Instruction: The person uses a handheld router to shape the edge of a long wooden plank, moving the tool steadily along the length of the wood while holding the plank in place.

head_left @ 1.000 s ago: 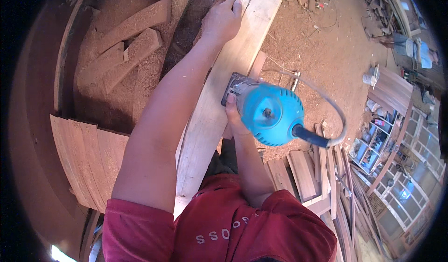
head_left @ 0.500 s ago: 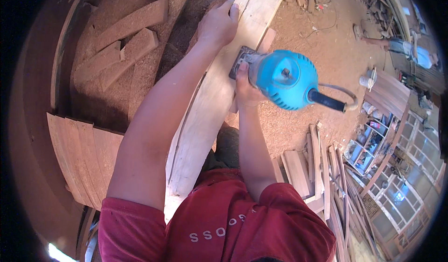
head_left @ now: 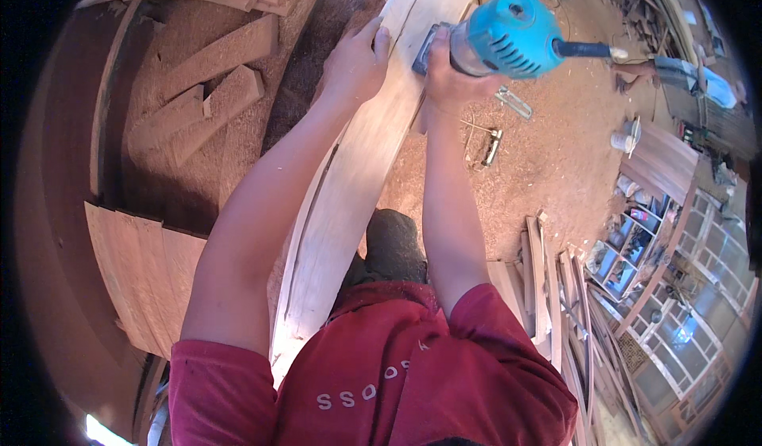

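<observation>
A long pale plank runs from the bottom centre up to the top. My left hand grips the plank along its left side, fingers curled and thumb pointing up. Higher on the right, my right hand is wrapped round the base of a blue handheld router. The router's metal and clear base rests at the plank's right edge, and its black cord sleeve points right. Part of my right fingers is hidden behind the tool.
Offcuts lie in sawdust at left, above slatted boards. Metal tools lie on the dusty floor. Loose strips, window frames and a bucket are at right. Another person is at upper right.
The router and my right hand have moved up along the plank, away from my body. My left hand sits slightly lower and further left. Metal tools on the floor have come into sight.
</observation>
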